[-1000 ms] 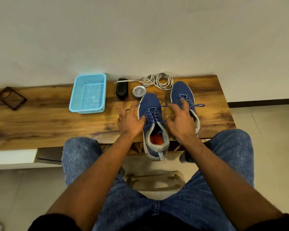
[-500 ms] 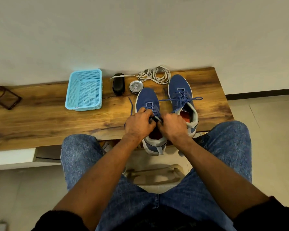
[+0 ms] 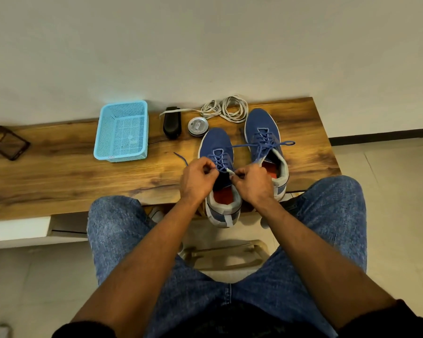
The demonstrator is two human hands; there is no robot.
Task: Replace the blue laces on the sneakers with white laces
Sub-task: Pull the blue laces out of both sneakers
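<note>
Left hand (image 3: 197, 179) and right hand (image 3: 252, 182) each pinch the blue lace (image 3: 220, 162) at the near sneaker (image 3: 217, 152), drawing it from the top eyelets. White laces (image 3: 226, 109) lie coiled at the worktop (image 3: 59, 172) rear (presumably staged for rethreading).

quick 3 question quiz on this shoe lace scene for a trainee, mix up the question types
1. True or false: the white laces are already threaded into a sneaker.
2. Which sneaker are both hands working on? A) left sneaker B) right sneaker
3. Fill in: the blue basket sits to the ____ of the sneakers.

Key: 1 false, they lie coiled on the bench. 2 A, the left hand and right hand each pinch its blue lace. 3 left.
</note>
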